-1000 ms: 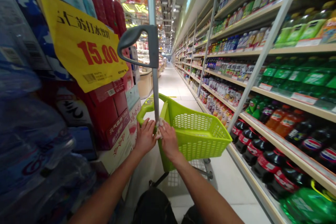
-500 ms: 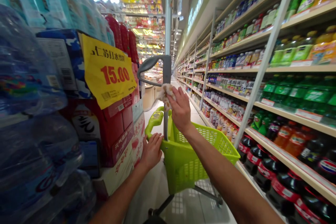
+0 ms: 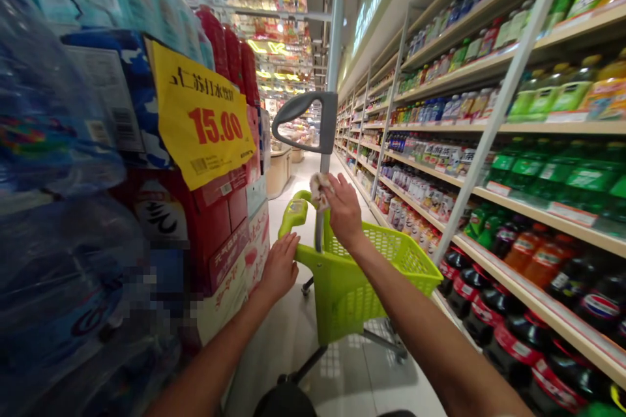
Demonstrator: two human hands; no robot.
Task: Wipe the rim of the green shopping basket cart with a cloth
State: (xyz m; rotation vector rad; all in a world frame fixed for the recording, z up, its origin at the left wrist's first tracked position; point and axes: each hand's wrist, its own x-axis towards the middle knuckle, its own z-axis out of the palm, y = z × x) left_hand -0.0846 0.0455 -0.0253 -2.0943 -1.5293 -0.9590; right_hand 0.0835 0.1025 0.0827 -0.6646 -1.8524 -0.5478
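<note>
A lime-green shopping cart with a perforated basket stands in front of me. My left hand is closed over the cart's green handle bar at the near left. My right hand grips a crumpled whitish, brown-spotted cloth and presses it on the metal pole that rises at the cart's handle end. Above the cloth, a grey loop handle is fixed to this pole. The right fingertips partly cover the cloth.
Stacked bottled water and drink cartons with a yellow price sign crowd the left side. Shelves of bottled drinks line the right. A tiled floor lies under the cart, and the aisle runs far ahead.
My right hand and the cloth have slid down the pole, away from the grey loop handle. My left hand stays on the cart. The view has shifted slightly.
</note>
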